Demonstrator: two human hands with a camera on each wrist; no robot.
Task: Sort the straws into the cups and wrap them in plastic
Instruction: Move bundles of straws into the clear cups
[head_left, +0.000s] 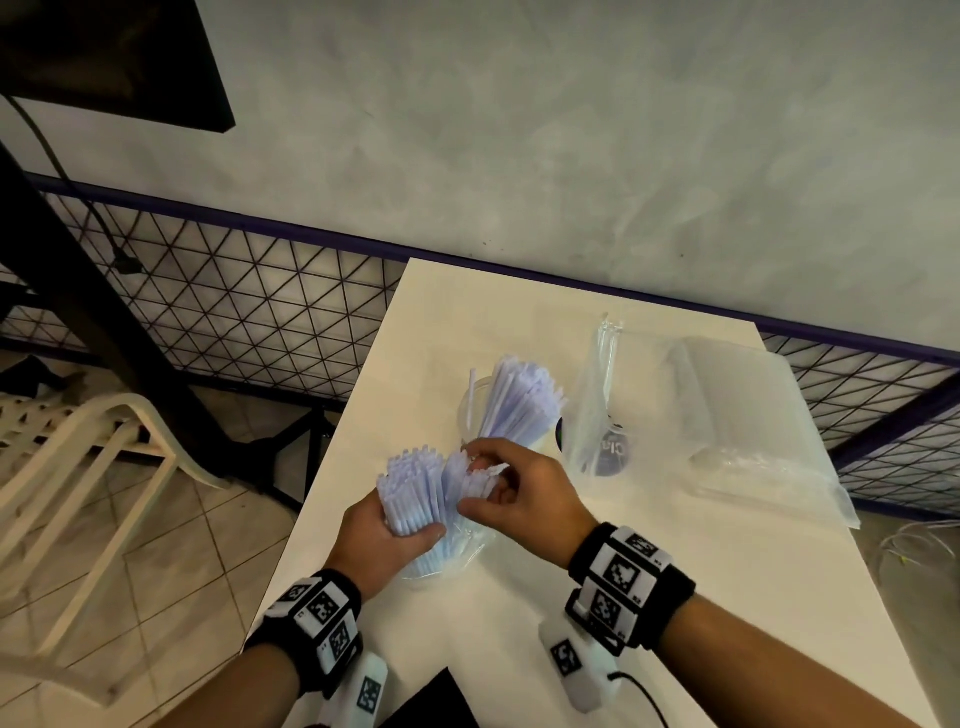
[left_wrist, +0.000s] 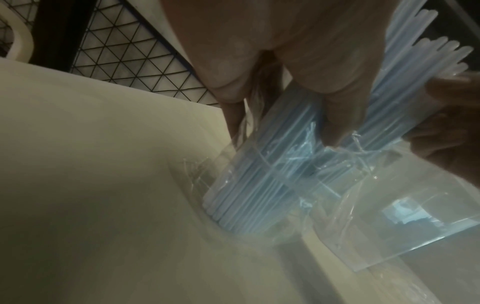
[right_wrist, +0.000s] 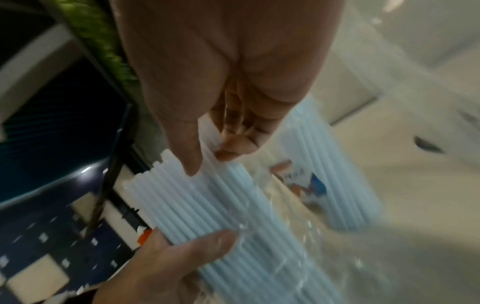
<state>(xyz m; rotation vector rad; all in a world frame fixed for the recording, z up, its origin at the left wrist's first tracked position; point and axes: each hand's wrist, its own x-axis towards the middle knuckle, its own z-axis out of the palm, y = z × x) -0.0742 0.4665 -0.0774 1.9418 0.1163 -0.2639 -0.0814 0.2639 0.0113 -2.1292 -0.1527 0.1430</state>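
Observation:
My left hand (head_left: 402, 538) grips a thick bundle of pale blue straws (head_left: 410, 488) around its middle. The bundle's lower end sits in a crumpled clear plastic sleeve (head_left: 447, 558) on the table; in the left wrist view the straws (left_wrist: 249, 185) run down into the sleeve (left_wrist: 389, 205). My right hand (head_left: 475, 480) pinches a few straws at the top right of the bundle, thumb against fingertips (right_wrist: 228, 153). Just behind stands a clear cup (head_left: 480, 400) packed with straws (head_left: 522, 400), one straw leaning apart at its left rim.
A clear plastic bag (head_left: 597, 415) stands to the right of the cup with a dark-printed item inside. A flat stack of clear bags (head_left: 748, 415) lies at the table's right. The white table (head_left: 675, 597) has a wire-mesh fence behind and a chair (head_left: 104, 467) to the left.

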